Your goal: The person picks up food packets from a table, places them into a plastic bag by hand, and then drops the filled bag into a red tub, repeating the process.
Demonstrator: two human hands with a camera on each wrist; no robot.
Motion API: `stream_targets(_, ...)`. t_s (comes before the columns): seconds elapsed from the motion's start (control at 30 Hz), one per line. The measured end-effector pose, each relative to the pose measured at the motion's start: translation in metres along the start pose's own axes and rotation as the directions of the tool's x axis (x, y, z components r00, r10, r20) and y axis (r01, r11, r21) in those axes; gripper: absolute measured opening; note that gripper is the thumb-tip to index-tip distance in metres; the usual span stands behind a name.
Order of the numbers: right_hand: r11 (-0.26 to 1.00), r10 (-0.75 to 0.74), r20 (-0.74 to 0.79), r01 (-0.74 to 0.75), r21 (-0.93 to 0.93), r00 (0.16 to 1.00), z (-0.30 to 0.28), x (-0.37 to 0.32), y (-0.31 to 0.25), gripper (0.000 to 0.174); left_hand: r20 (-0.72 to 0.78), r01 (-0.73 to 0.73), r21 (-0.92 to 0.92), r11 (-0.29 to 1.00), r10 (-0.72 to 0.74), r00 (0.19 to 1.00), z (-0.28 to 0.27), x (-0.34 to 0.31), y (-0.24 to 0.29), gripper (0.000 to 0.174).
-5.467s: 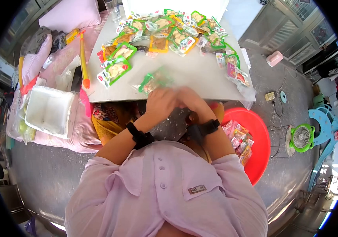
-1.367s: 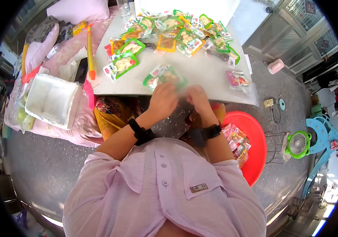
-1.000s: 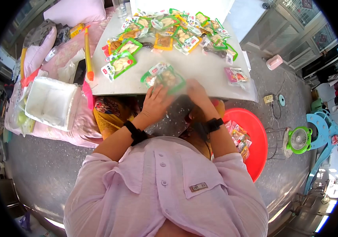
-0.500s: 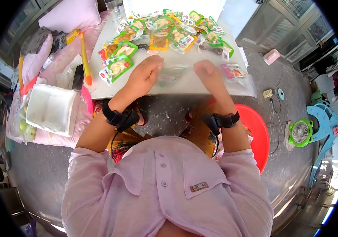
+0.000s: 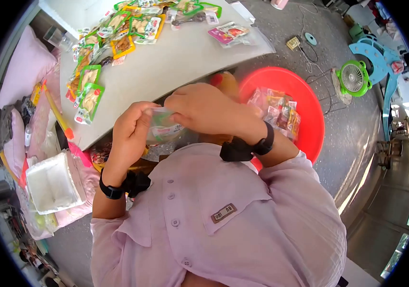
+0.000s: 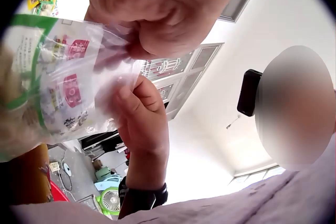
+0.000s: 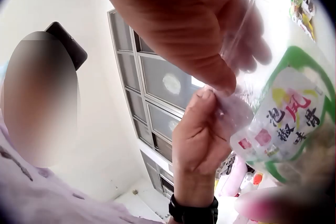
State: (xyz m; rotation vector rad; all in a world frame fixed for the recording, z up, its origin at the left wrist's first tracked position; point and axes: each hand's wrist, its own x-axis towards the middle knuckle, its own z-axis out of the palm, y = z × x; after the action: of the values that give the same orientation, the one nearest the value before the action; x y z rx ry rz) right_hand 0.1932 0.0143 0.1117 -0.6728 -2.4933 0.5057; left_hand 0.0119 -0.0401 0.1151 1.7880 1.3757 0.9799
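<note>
A clear plastic bag [image 5: 165, 130] with green-edged snack packets inside hangs between my hands, in front of the table's near edge. My left hand [image 5: 132, 125] pinches one side of the bag's top between thumb and fingers. My right hand [image 5: 209, 109] pinches the other side, close beside it. In the left wrist view, the bag [image 6: 63, 85] shows pink and white labels through the film, and its top is gathered at the fingers. In the right wrist view, a packet [image 7: 286, 111] with a green border and large printed characters shows through the film.
A pile of green- and orange-edged packets [image 5: 135, 28] covers the far side of the table [image 5: 185, 60]. A bagged pink packet [image 5: 231, 33] lies near its right end. A red basin [image 5: 315, 115] holding several packets stands at right; a white foam box [image 5: 54, 186] sits at left.
The hands, earlier apart over the table, have come together nearer my body with the bag between them. The bag is now off the tabletop. The head view has turned.
</note>
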Motion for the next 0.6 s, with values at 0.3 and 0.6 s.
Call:
stream_targets(0.3,0.949,0.283,-0.067,-0.269,0.165,0.957,-0.051,-0.048,0.030,0.014,0.162,0.186,-0.348,0.919,-0.137,0.977,0.008,-0.004,-0.029,0.018)
stream_targets(0.6,0.667,0.742,-0.156,-0.698,0.259,0.652,-0.098,-0.191,0.122,0.007,0.377,0.566,-0.015,0.824,-0.520,0.767,0.036,-0.040,-0.189,0.016)
